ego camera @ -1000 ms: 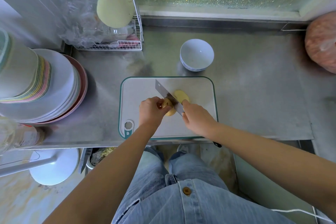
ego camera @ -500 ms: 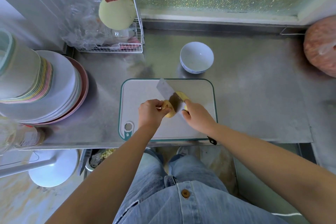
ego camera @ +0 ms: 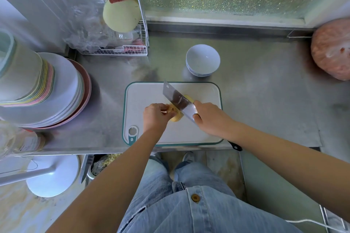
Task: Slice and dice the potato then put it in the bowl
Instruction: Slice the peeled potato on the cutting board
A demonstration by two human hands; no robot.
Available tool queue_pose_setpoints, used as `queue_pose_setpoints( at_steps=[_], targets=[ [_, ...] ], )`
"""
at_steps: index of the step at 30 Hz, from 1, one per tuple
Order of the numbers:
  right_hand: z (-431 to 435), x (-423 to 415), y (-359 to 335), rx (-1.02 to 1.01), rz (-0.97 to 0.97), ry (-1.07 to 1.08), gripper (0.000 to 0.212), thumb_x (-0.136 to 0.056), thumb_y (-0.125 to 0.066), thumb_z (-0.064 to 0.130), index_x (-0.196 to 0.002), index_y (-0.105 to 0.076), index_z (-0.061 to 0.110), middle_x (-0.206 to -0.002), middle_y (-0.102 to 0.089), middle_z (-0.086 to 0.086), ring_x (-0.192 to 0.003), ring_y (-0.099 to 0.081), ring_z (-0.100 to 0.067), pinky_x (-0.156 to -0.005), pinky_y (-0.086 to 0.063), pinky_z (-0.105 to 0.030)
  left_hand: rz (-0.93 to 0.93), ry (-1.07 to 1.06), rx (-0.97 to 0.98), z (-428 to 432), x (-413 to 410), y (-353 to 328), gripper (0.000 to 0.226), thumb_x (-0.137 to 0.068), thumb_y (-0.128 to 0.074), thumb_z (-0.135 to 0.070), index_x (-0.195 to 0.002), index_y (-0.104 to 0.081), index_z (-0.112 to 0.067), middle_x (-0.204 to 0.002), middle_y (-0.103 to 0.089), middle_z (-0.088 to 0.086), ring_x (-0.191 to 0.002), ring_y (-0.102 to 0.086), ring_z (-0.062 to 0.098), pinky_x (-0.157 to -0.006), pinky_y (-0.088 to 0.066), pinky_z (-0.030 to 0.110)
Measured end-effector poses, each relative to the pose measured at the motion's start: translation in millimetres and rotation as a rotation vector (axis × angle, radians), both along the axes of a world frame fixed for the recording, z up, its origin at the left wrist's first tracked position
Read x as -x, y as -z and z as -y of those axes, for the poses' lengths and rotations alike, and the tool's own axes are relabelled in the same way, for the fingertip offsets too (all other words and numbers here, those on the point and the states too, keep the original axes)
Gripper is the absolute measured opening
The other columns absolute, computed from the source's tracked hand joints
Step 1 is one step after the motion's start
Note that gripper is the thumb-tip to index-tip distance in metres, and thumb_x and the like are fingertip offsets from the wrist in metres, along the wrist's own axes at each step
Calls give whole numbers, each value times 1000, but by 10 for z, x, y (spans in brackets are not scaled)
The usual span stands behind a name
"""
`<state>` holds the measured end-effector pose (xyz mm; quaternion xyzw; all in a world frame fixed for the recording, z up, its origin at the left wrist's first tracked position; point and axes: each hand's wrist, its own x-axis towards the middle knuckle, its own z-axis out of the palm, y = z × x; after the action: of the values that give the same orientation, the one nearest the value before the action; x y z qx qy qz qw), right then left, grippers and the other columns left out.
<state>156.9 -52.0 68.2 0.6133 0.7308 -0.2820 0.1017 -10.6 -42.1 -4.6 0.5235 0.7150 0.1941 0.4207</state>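
We see the potato [ego camera: 177, 116] near the middle of the cutting board [ego camera: 189, 132], with the left hand [ego camera: 154, 117] in a grip that pinches its left end. The right hand [ego camera: 210, 119] has its grip curled round the cleaver [ego camera: 176, 98], whose blade slants over the potato. A cut piece [ego camera: 188, 98] lies just behind the blade. The bowl [ego camera: 202, 60] stands on the worktop [ego camera: 265, 100] just beyond the board.

Within a second, the cleaver [ego camera: 176, 98] has gone from standing edge-on in the potato [ego camera: 176, 117] to leaning over it. Its broad flat side is now turned up to the camera and covers more of the potato. The right hand [ego camera: 212, 119] on the handle has shifted slightly rightward, and less shows of the cut slice [ego camera: 189, 98] beyond the blade.
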Motion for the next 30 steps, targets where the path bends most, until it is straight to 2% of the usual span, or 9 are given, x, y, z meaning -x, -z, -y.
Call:
queue_pose_setpoints(
  at_steps=[5,9,12,14,17,19,21,25,30],
  targets=[
    [36,46,-1,26,30,-23,24,-98,-41,16,-119,-42,4,-93,-56,-14,-73,-46,-23,-62,-34,-30,2,-3,7,-14,-1,22,32,-81,-77,-24,-110,-73,-10,-103,-72,4,-80,-61,13,-74,-48,20],
    [43,150,207,10,34,-31,21,-98,-41,16,-116,-42,5,-81,-43,-4,-77,-55,-28,-60,-33,-31,3,-9,18,-21,7,48,34,-78,-80,-25,-108,-73,-10,-99,-73,3,-77,-60,12,-61,-38,8],
    [34,204,365,-8,6,-6,19,-99,-41,16,-115,-42,6,-80,-43,-2,-74,-54,-26,-51,-27,-25,-3,-7,19,-34,10,57,34,-76,-81,-24,-106,-74,-11,-99,-73,2,-77,-59,11,-57,-34,4],
    [43,243,456,-10,5,-7,22,-99,-40,17,-118,-42,6,-81,-46,-3,-76,-57,-26,-54,-29,-25,-5,-4,16,-36,13,66,33,-75,-81,-24,-105,-74,-11,-98,-73,2,-76,-60,10,-57,-35,3],
    [65,277,564,-4,3,21,25,-99,-39,18,-120,-43,5,-85,-55,-7,-78,-59,-26,-60,-33,-30,3,2,8,-30,30,69,33,-75,-82,-23,-104,-75,-11,-95,-74,2,-75,-63,12,-61,-42,9],
    [54,259,576,-6,-10,31,23,-99,-39,18,-119,-43,6,-82,-51,-5,-73,-55,-23,-60,-33,-30,-17,34,-9,-22,40,68,33,-76,-80,-25,-104,-73,-11,-96,-73,2,-79,-65,15,-70,-50,19],
    [12,223,549,-13,-16,24,22,-99,-38,19,-117,-43,7,-83,-52,-7,-76,-57,-26,-61,-32,-30,-57,97,-50,-5,41,85,34,-78,-78,-29,-106,-69,-12,-101,-71,3,-82,-67,18,-76,-53,27],
    [-101,216,462,-34,-55,28,21,-99,-39,19,-115,-43,7,-81,-48,-4,-73,-53,-25,-56,-31,-28,-102,177,-93,50,15,112,40,-79,-75,-38,-109,-60,-17,-107,-67,1,-86,-65,19,-78,-54,32],
    [-215,223,371,-107,-165,151,16,-97,-42,18,-109,-45,8,-83,-49,-3,-74,-50,-25,-63,-35,-32,-129,159,-105,38,17,117,34,-80,-75,-33,-104,-58,-15,-102,-69,2,-85,-64,20,-79,-54,34]
  ],
)
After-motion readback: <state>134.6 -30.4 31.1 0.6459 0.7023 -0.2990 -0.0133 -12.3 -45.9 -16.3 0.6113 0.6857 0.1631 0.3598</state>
